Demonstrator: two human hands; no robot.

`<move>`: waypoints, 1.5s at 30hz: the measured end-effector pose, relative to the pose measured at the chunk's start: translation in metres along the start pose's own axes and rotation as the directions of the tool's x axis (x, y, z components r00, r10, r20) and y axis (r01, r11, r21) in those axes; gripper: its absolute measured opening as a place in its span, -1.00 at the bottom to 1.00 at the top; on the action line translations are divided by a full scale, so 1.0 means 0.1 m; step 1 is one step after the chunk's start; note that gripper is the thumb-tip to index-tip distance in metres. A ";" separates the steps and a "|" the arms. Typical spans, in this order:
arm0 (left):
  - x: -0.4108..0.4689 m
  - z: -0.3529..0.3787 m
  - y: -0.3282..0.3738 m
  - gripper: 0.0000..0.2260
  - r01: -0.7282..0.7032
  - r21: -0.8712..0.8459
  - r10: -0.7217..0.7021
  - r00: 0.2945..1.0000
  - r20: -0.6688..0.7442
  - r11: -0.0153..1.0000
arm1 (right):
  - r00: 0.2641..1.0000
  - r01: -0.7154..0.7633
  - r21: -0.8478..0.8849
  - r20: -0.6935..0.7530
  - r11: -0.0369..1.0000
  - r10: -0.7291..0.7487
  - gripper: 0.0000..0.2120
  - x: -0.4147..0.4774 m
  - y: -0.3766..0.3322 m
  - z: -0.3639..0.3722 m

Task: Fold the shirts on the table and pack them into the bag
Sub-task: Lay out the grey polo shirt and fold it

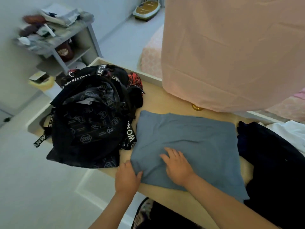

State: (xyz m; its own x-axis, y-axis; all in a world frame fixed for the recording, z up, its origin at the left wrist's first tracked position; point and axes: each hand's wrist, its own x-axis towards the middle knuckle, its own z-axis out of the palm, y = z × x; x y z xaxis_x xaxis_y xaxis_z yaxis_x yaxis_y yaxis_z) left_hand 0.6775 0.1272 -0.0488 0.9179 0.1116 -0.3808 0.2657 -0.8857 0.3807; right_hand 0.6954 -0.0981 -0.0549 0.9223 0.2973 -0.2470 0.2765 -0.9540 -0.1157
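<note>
Your left hand (127, 177) pinches the near left corner of the folded blue-grey shirt (186, 139), and your right hand (177, 166) lies flat on it, fingers spread. Slide both hands under and lift it level so the fold does not open. The black backpack (92, 116) stands just beside it on the table (158, 100).

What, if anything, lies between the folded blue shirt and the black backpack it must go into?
Nothing visible. The blue shirt lies right beside the backpack, whose top looks open. The left hand grips its near corner; the right hand rests flat on it.
</note>
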 end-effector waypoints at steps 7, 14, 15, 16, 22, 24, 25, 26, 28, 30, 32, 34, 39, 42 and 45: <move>0.09 -0.16 -0.01 -0.87 0.131 -0.363 -0.083 0.986 0.145 0.923 | 0.995 0.084 0.016 -0.057 0.996 -0.083 -0.63 0.01 -0.50 0.12; 0.06 -0.31 0.35 -0.77 0.184 -0.765 0.040 0.964 0.264 0.617 | 0.999 0.051 0.485 -0.016 0.873 -0.050 -0.55 -0.08 -0.27 0.05; 0.07 -0.32 0.47 -0.75 0.161 -0.782 0.079 0.963 0.259 0.602 | 0.997 -0.008 0.570 -0.056 0.822 0.048 -0.58 -0.07 -0.18 -0.01; 0.08 -0.34 0.59 -0.75 0.102 -0.768 0.131 0.963 0.237 0.633 | 0.980 -0.078 0.645 -0.090 0.760 0.176 -0.60 -0.06 -0.08 -0.05; 0.02 -0.10 1.35 -0.38 -0.398 -0.363 0.525 0.757 0.390 0.843 | 0.741 -0.322 0.888 0.021 0.328 0.671 -0.70 -0.15 0.65 -0.47; -0.05 0.09 1.47 -0.28 -0.552 -0.256 0.589 0.594 0.548 0.794 | 0.699 -0.410 0.856 0.075 0.314 0.711 -0.76 -0.26 0.79 -0.44; -0.07 0.18 1.49 -0.22 -0.582 -0.241 0.586 0.527 0.616 0.777 | 0.692 -0.461 0.822 0.095 0.336 0.716 -0.76 -0.32 0.83 -0.40; -0.06 0.25 1.49 -0.22 -0.591 -0.235 0.581 0.503 0.640 0.772 | 0.691 -0.497 0.786 0.103 0.368 0.715 -0.74 -0.37 0.84 -0.34; 0.04 0.33 1.46 -0.45 -0.620 -0.253 0.647 0.571 0.505 0.743 | 0.714 -0.542 0.705 0.099 0.457 0.693 -0.68 -0.44 0.83 -0.24; 0.20 0.37 1.40 -0.64 -0.740 -0.115 0.741 0.627 0.238 0.663 | 0.739 -0.582 0.605 0.115 0.544 0.664 -0.63 -0.50 0.77 -0.19; 0.39 0.41 1.30 -0.62 -0.824 0.138 0.814 0.565 0.135 0.549 | 0.750 -0.620 0.504 0.155 0.602 0.643 -0.54 -0.52 0.67 -0.13; 0.52 0.41 1.20 -0.49 -0.830 0.274 0.792 0.551 0.263 0.486 | 0.758 -0.641 0.382 0.180 0.665 0.627 -0.37 -0.52 0.56 -0.09; 0.62 0.27 1.17 -0.40 -0.793 0.404 0.676 0.604 0.421 0.456 | 0.866 -0.479 0.170 0.255 0.861 0.431 -0.09 -0.48 0.58 -0.05; 0.60 0.20 1.25 -0.51 -0.783 0.417 0.641 0.620 0.453 0.462 | 0.914 -0.349 0.142 0.270 0.926 0.303 -0.07 -0.41 0.78 -0.10; 0.57 0.16 1.22 -0.62 -0.751 0.272 0.563 0.641 0.522 0.602 | 0.926 -0.288 0.106 0.286 0.952 0.248 -0.09 -0.39 0.93 -0.16</move>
State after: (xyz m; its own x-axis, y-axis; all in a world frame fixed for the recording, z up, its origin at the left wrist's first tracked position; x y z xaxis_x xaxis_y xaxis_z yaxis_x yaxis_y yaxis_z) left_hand 0.7580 0.0187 -0.0375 0.5841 -0.6624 -0.4691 -0.6092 -0.7396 0.2859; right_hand 0.6893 -0.1989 -0.0403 0.8450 0.0494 -0.5325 -0.0308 -0.9896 -0.1407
